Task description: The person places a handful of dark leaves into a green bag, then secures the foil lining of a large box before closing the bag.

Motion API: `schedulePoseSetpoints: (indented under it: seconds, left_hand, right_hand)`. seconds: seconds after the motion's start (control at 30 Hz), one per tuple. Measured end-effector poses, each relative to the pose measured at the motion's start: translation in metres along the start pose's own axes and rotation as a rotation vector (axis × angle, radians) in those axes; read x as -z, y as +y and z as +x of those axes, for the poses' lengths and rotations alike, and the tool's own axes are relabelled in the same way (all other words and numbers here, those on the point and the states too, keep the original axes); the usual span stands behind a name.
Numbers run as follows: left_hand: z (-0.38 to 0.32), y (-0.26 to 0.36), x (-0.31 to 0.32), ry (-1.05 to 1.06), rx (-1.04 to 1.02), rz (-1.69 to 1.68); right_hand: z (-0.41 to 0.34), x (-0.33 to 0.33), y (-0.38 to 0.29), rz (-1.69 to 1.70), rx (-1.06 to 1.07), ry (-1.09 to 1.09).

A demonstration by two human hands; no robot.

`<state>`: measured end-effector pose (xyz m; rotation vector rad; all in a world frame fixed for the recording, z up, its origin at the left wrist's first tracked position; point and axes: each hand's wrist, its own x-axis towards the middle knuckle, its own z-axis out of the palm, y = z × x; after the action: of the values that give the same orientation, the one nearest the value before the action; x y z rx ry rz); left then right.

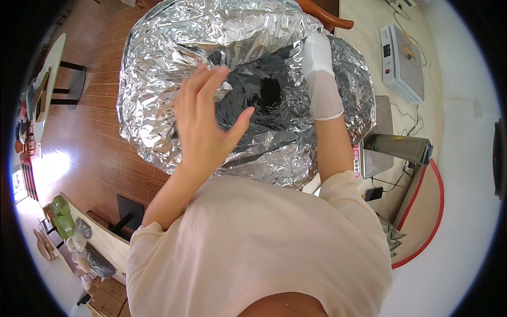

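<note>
A large bag or sheet of crinkled silver foil (pixel 150 83) spreads before me, with a hollow in its middle. Inside the hollow, the dark lining (pixel 249 87) dips to a black patch whose contents I cannot make out. Bare and slightly blurred, my left hand (pixel 206 115) is over the left side of the hollow, fingers apart and holding nothing. My right hand (pixel 319 59) wears a white glove (pixel 324 93) and reaches to the foil's far right part. Its fingertips are not clearly seen, so whether they grip the foil cannot be told.
A silver boxy machine (pixel 402 59) with cables stands on the pale counter (pixel 360 43) at right. Nearer are a dark green container (pixel 398 147), a phone (pixel 373 194) and a red-rimmed basket (pixel 439 198). A curved wooden armrest (pixel 328 18) shows behind the foil. Cardboard boxes (pixel 109 297) are at lower left.
</note>
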<state>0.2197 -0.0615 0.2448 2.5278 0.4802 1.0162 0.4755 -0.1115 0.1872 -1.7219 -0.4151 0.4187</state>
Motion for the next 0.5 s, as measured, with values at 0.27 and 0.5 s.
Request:
schedulePoseSetpoints:
  seconds: [0.27, 0.5]
  left_hand:
    - [0.009, -0.142, -0.101, -0.128, 0.123, 0.592]
    - [0.047, -0.133, -0.084, -0.161, 0.466, -0.025]
  right_hand:
    - [-0.057, -0.014, -0.014, -0.01, -0.292, -0.528]
    - [-0.045, 0.04, -0.037, -0.241, -0.021, -0.05]
